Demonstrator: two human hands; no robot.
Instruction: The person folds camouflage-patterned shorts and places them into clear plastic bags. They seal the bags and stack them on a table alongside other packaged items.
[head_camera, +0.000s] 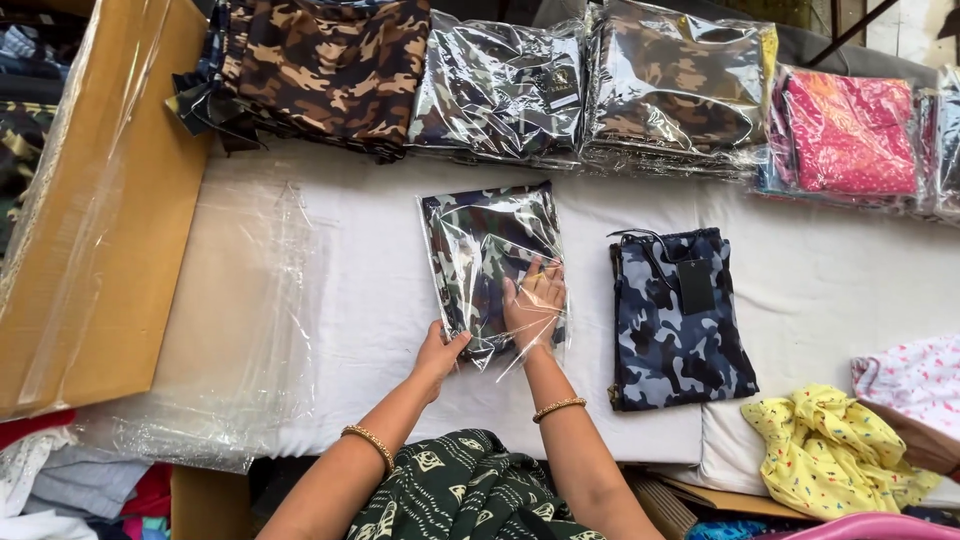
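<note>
**A:** Head view. What are the hands doing?

**B:** The right hand (535, 300) is inside a clear bag (492, 268), fingers (548, 280) spread flat on a folded camouflage garment (478, 262) within it. The left hand (440, 350) pinches the bag's lower left edge, thumb and fingers closed on the plastic.

**A:** Where does the bag lie?

**B:** Mid-desk (360, 300), on the white cover, flat, its open end toward the person.

**A:** And beside it?

**B:** One blue camouflage garment (675, 320), unbagged, with a dark tag on top, just to the right and apart from the bag. Left of it, a pile of empty clear bags (240, 330), too sheer to count, and one cardboard box (95, 200) at the desk's left edge.

**A:** The back row?

**B:** Four stacks: one unbagged camouflage stack (320, 70), two bagged camouflage stacks (500, 90) (680, 90), one bagged pink stack (845, 130).

**A:** Anything else?

**B:** One yellow garment (825, 445) crumpled at lower right, a white printed one (915, 375) beside it. Each wrist wears one gold bangle (368, 440).
</note>
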